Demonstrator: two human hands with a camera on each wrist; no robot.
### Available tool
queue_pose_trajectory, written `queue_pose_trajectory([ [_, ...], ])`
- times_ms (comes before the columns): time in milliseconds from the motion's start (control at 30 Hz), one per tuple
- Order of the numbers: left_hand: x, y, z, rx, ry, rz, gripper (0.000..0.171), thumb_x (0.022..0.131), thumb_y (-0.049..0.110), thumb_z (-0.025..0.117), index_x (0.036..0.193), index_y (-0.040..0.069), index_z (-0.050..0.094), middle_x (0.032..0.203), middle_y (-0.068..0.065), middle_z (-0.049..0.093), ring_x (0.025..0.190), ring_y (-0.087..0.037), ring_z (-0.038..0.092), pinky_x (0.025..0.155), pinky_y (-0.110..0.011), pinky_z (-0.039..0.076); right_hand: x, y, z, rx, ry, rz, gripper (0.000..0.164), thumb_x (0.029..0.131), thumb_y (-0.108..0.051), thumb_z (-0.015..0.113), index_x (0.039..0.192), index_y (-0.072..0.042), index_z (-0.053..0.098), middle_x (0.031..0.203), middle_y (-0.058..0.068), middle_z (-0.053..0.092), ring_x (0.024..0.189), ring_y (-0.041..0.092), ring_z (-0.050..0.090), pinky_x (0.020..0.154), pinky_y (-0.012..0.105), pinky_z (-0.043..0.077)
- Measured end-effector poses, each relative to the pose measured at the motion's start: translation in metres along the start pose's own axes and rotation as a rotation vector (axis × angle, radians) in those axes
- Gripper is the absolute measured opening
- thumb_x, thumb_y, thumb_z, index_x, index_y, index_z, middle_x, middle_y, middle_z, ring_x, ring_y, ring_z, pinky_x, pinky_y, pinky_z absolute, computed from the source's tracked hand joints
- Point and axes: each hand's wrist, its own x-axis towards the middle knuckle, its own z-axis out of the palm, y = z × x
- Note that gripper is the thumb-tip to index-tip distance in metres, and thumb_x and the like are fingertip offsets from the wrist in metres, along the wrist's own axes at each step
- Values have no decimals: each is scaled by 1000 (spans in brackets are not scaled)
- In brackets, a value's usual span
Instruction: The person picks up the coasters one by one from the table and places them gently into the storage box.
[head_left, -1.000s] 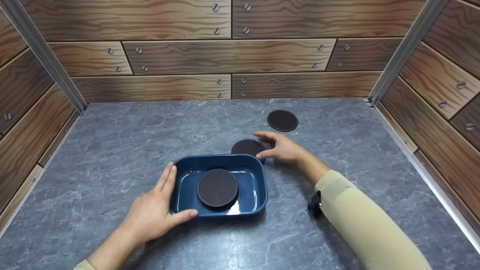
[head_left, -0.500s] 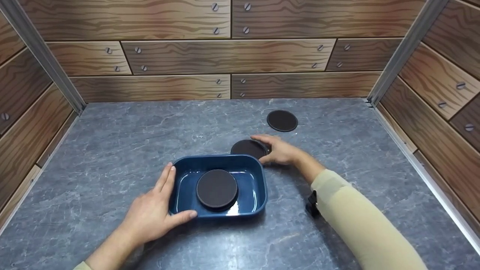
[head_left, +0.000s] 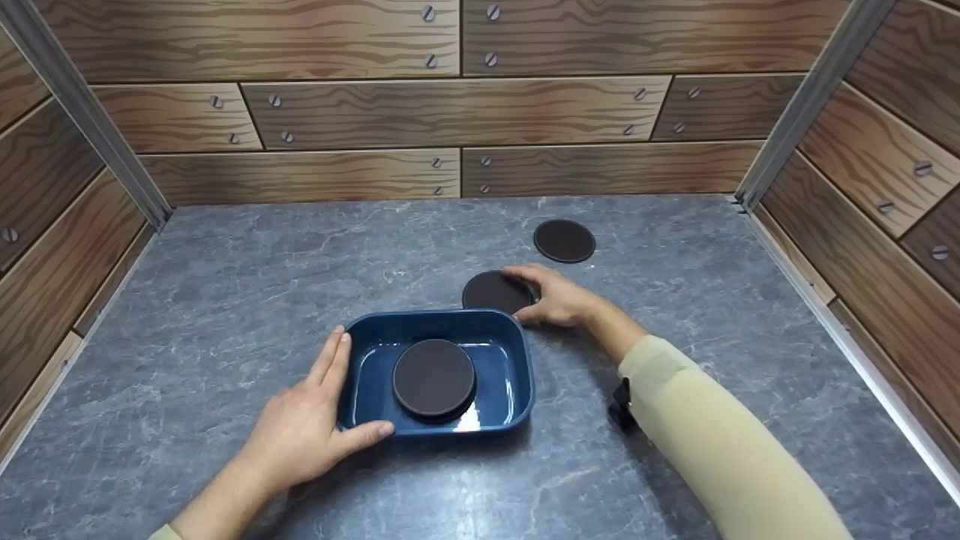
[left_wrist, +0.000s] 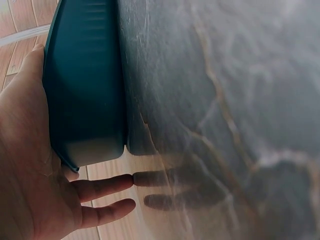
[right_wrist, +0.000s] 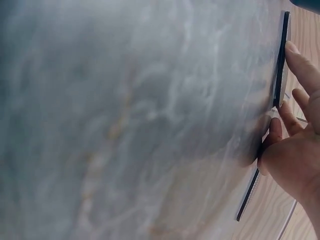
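A blue rectangular baking dish (head_left: 499, 367) holds a round dark coaster (head_left: 433, 377), with what looks like another beneath it. My left hand (head_left: 300, 420) rests at the dish's left end, fingers straight along the side and thumb on the front rim. In the left wrist view two fingers reach past the dish wall (left_wrist: 90, 85). Just behind the dish, my right hand (head_left: 559, 298) grips a second dark coaster (head_left: 491, 291) by its right edge, thumb in front and fingers behind. The right wrist view shows this coaster (right_wrist: 281, 60) edge-on, close over the tabletop.
Another dark coaster (head_left: 565, 241) lies flat farther back on the grey marbled table (head_left: 262, 277). Wood-patterned walls (head_left: 457, 112) enclose the back and sides, with metal posts (head_left: 795, 97) at the corners. A black device (head_left: 621, 405) sits at the right wrist.
My right hand has moved slightly left and closed on the coaster's edge; the coaster has shifted slightly up and away in view. My left hand and the dish stay put.
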Motion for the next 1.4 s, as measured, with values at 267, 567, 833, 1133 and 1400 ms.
queue_pose_trajectory([
  [267,-2,0,0,6,-1,-1,129,84,89,59,170,4,15,177,-14,12,103,-46,70,83,-63,55,-3,2,4,130,89,43,89,77,-1,89,157,-7,50,150,25,41,132,40,43,115,52,32],
  [567,-2,0,0,5,-8,-7,129,84,89,58,170,5,14,177,-13,11,106,-46,70,85,-64,54,-6,6,1,193,89,30,79,82,2,87,153,1,52,155,23,52,137,39,48,116,49,35],
  [833,-1,0,-2,11,-26,-18,129,84,91,56,171,5,13,178,-13,10,106,-45,70,85,-64,55,-13,9,-7,174,118,108,77,85,-4,89,153,1,53,138,26,63,113,31,61,96,33,47],
  [1133,-1,-1,0,-4,-16,-10,128,85,89,58,170,4,14,178,-13,10,102,-45,71,84,-65,54,-24,12,-18,127,139,178,76,87,-13,88,154,-2,54,147,26,58,126,34,57,111,43,40],
  [1400,1,0,0,-1,-22,-6,128,85,88,58,170,3,15,177,-15,11,100,-45,71,83,-64,55,-36,15,-28,127,178,198,74,88,-16,88,153,-2,55,156,24,51,138,36,49,120,46,31],
])
